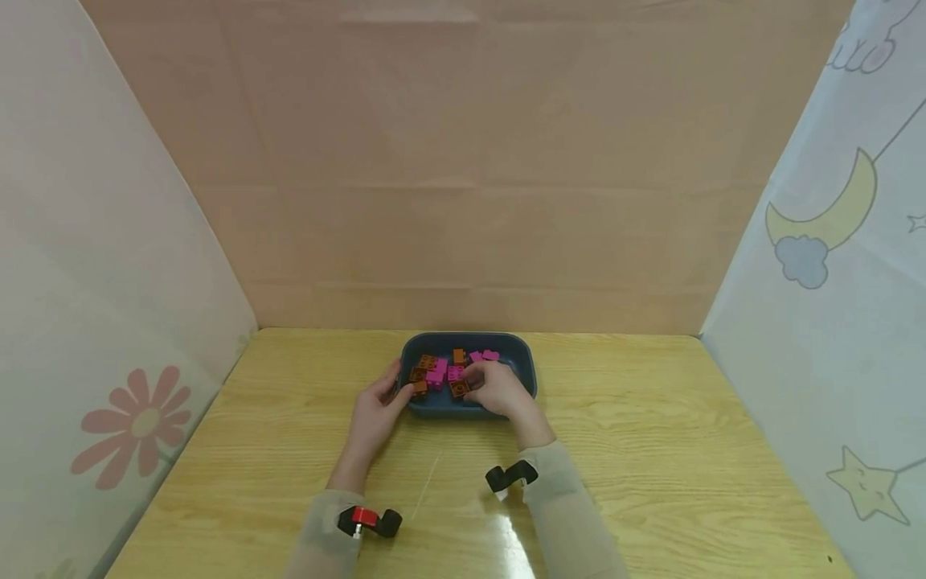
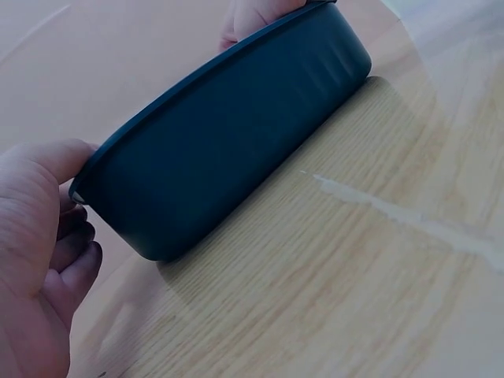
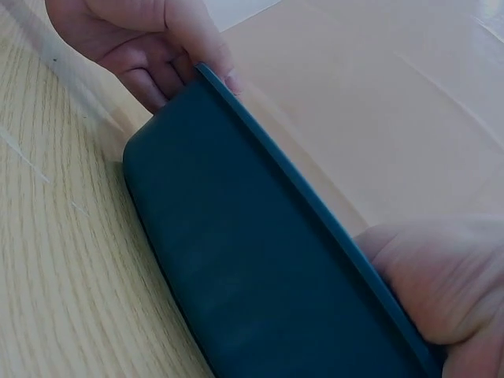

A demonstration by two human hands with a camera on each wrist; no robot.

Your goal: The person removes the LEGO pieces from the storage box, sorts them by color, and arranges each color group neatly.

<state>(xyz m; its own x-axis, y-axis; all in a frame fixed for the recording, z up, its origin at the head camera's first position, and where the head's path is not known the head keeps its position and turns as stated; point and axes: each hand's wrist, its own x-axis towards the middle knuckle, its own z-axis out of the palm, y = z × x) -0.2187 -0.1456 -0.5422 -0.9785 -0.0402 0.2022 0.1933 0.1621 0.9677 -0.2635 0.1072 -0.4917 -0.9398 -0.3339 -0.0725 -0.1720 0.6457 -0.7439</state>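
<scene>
Nearest the camera, two pale sleeves (image 1: 579, 515) extend below the fingers; a black-and-red wrist device (image 1: 365, 517) is fitted on the left one, a black wrist device (image 1: 511, 477) on the right.

Left hand (image 1: 372, 414): grasping the dark blue tray (image 1: 463, 412) at its left end, thumb over the rim, other fingers curled outside the wall. An orange brick (image 1: 419, 389) lies inside, just beside the thumb tip.

Right hand (image 1: 501, 390): lowered into the tray's right half, fingers bent. A brown brick (image 1: 459, 389) lies just left of the thumb tip, a pink brick (image 1: 455, 373) just left of the index fingertip. Whether the fingers pinch any piece cannot be told; the tray wall hides them in the right wrist view.

Other pink and orange bricks are clustered between the hands; pink pieces (image 1: 490, 355) lie beyond the right fingers. The tray stands on a wooden table (image 1: 651, 450). Beyond all fingers rises a brown sheet (image 1: 470, 241).
</scene>
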